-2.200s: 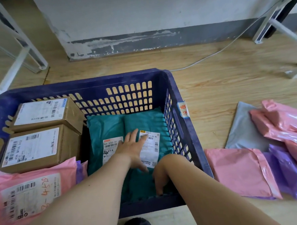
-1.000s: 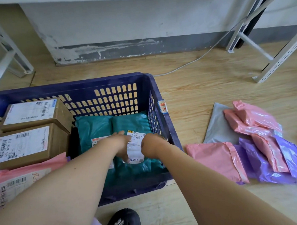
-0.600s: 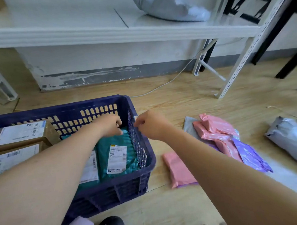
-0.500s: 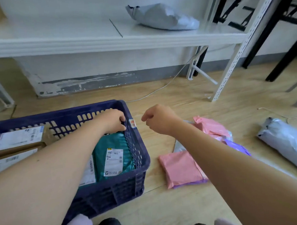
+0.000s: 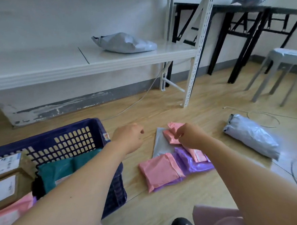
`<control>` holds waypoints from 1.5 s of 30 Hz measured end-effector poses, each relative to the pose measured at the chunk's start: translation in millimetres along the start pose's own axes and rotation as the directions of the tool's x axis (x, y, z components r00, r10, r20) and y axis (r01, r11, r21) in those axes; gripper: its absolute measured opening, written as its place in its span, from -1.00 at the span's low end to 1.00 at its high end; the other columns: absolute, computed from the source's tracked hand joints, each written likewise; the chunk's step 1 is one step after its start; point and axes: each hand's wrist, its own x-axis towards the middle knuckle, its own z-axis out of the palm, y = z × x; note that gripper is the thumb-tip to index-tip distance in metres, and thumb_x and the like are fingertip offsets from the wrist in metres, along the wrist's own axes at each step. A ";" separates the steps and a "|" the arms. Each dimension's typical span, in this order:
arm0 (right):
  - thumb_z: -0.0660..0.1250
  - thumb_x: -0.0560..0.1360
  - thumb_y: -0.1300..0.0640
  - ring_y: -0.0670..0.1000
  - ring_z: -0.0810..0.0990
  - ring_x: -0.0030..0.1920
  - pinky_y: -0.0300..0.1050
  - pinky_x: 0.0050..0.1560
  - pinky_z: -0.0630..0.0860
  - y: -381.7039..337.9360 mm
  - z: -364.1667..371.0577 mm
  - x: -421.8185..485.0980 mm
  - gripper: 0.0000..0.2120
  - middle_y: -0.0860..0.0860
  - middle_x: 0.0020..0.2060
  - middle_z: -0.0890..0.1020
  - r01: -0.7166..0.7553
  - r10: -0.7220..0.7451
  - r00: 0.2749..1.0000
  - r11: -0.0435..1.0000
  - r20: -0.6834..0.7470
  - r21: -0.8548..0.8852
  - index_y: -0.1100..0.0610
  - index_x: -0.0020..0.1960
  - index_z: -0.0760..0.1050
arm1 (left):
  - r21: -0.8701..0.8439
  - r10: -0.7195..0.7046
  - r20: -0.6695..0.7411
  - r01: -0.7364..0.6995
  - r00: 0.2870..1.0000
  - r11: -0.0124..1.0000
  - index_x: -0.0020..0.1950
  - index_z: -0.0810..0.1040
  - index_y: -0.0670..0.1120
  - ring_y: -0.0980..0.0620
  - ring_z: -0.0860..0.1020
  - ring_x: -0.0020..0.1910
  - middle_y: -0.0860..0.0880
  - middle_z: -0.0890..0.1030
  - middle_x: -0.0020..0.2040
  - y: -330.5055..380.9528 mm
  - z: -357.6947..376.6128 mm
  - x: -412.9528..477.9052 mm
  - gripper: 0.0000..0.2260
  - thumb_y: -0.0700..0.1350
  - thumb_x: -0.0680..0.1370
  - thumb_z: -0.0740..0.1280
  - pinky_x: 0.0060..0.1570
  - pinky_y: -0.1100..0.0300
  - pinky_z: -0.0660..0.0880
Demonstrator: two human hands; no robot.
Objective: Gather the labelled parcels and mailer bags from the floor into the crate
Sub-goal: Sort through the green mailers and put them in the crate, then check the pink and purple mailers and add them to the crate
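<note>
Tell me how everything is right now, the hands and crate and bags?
Crate: part full, boxes and green bags inside.
Pink bags: lying on the floor.
Purple bag: flat, under pink bags.
Grey bag: stuffed, lying on the floor.
Left hand: loosely curled, empty, beside the crate.
Right hand: curled over the pink bags; grip unclear.

My L hand (image 5: 128,140), loosely curled w/ nothing in it, hangs just past the blue crate (image 5: 57,132) at 8 o'clock, and my R hand (image 5: 190,137) hovers curled over the pink mailer (image 5: 169,137) topping the floor pile at 5 o'clock, contact unclear.
</note>
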 end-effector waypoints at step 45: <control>0.35 0.32 0.30 0.18 0.62 -0.07 0.16 0.15 0.54 119.3 277.5 141.8 -0.70 0.12 -0.16 0.57 -0.684 0.505 0.706 0.307 0.496 0.661 0.21 0.06 0.54 | -0.040 -0.067 0.569 0.108 0.820 0.993 0.55 -0.23 0.05 -0.13 0.06 0.52 -0.09 -0.12 0.55 11.1 305.7 110.3 0.05 0.14 0.35 0.48 0.44 -0.03 0.18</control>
